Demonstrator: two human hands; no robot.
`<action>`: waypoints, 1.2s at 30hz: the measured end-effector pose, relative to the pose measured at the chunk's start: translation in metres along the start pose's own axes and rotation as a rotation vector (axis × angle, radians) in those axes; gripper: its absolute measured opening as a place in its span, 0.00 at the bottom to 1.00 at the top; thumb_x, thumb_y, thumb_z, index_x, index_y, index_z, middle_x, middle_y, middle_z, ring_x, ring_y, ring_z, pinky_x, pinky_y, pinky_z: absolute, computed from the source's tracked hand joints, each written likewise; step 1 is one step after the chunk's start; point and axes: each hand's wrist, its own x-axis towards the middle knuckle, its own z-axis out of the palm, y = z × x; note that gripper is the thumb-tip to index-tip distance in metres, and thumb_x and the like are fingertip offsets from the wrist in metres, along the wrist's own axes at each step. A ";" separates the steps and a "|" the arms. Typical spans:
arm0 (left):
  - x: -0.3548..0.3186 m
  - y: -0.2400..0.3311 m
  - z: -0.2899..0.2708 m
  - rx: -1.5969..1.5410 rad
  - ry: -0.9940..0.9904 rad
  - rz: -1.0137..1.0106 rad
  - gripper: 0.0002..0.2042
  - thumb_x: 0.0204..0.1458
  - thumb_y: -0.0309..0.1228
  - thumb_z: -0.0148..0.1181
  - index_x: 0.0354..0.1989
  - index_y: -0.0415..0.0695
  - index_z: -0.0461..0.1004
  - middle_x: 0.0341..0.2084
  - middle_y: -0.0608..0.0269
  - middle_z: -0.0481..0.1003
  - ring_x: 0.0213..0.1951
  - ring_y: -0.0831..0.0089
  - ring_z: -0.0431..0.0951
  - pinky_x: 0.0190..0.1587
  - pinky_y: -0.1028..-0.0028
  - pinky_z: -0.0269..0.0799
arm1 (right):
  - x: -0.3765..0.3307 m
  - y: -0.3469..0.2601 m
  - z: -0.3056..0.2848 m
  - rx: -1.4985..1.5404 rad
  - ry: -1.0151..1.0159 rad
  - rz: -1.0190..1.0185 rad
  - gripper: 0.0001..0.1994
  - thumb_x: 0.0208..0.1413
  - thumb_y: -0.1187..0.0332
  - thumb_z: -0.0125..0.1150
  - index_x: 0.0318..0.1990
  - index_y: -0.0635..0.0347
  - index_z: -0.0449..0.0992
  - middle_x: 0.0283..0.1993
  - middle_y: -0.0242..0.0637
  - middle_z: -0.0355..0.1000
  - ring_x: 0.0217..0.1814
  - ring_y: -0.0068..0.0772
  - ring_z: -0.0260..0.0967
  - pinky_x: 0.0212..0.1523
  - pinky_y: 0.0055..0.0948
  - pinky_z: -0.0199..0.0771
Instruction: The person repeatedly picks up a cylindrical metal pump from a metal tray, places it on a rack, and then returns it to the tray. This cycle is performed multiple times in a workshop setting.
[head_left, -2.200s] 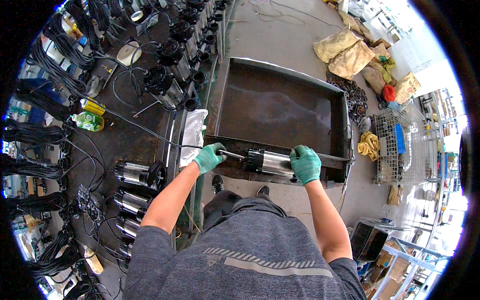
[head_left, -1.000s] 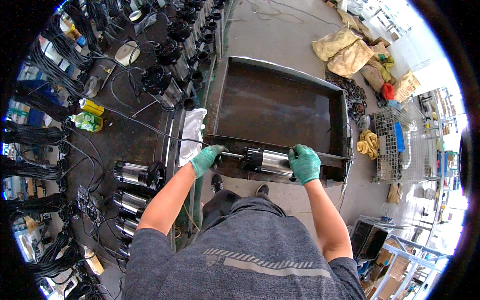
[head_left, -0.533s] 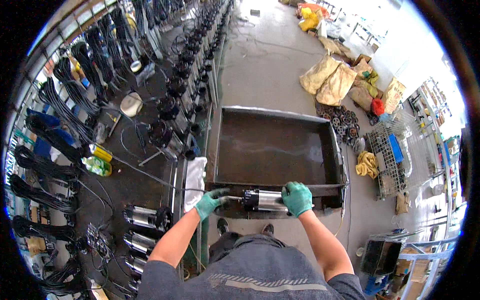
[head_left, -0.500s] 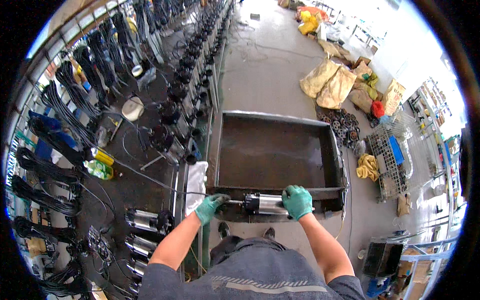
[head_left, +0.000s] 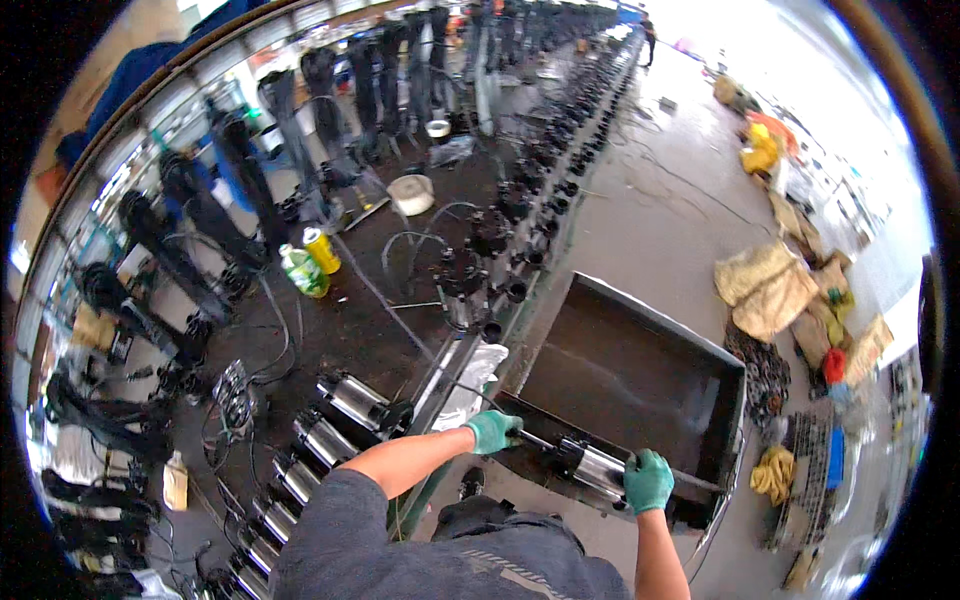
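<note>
A shiny silver cylinder with a black end [head_left: 598, 468], like a pump motor, lies across the near edge of a dark metal trough [head_left: 640, 330]. My right hand [head_left: 648, 481], in a green glove, is closed over its right part. My left hand [head_left: 492, 432], also gloved in green, is closed at the near end of a thin metal rod [head_left: 535, 439] that reaches the cylinder's black end. A dark cable [head_left: 400, 322] runs from the bench toward my left hand. What exactly the left fingers grip is partly hidden.
On the bench to my left lie several similar silver cylinders [head_left: 355, 400], a green bottle [head_left: 303, 270], a yellow can [head_left: 321, 250] and hanging bundles of black cable [head_left: 200, 220]. Rows of black parts run far back. Sacks [head_left: 765, 290] and a wire cage [head_left: 805, 470] stand on the right.
My view has turned to the left, so trough and cylinder appear tilted and farther right. Both hands keep their places at the rod and the cylinder.
</note>
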 end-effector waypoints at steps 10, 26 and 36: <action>-0.055 -0.003 -0.135 0.197 0.474 -0.208 0.17 0.55 0.42 0.65 0.49 0.47 0.78 0.36 0.46 0.81 0.36 0.47 0.82 0.39 0.55 0.78 | 0.001 0.005 0.007 0.020 -0.013 -0.002 0.08 0.55 0.62 0.63 0.31 0.57 0.78 0.34 0.45 0.76 0.39 0.53 0.74 0.40 0.49 0.74; -0.070 -0.179 -0.406 -0.336 1.384 -0.390 0.37 0.44 0.40 0.76 0.62 0.38 0.67 0.54 0.52 0.77 0.53 0.59 0.78 0.59 0.65 0.71 | -0.004 0.013 0.005 -0.062 -0.017 0.091 0.09 0.55 0.60 0.65 0.32 0.55 0.80 0.35 0.44 0.78 0.40 0.53 0.76 0.42 0.49 0.76; -0.143 -0.087 -0.399 0.061 1.406 -0.464 0.36 0.52 0.38 0.71 0.66 0.34 0.63 0.50 0.46 0.79 0.48 0.56 0.80 0.54 0.64 0.74 | -0.001 0.012 0.007 0.031 0.005 -0.001 0.09 0.55 0.62 0.64 0.31 0.57 0.79 0.34 0.47 0.77 0.39 0.56 0.75 0.41 0.50 0.74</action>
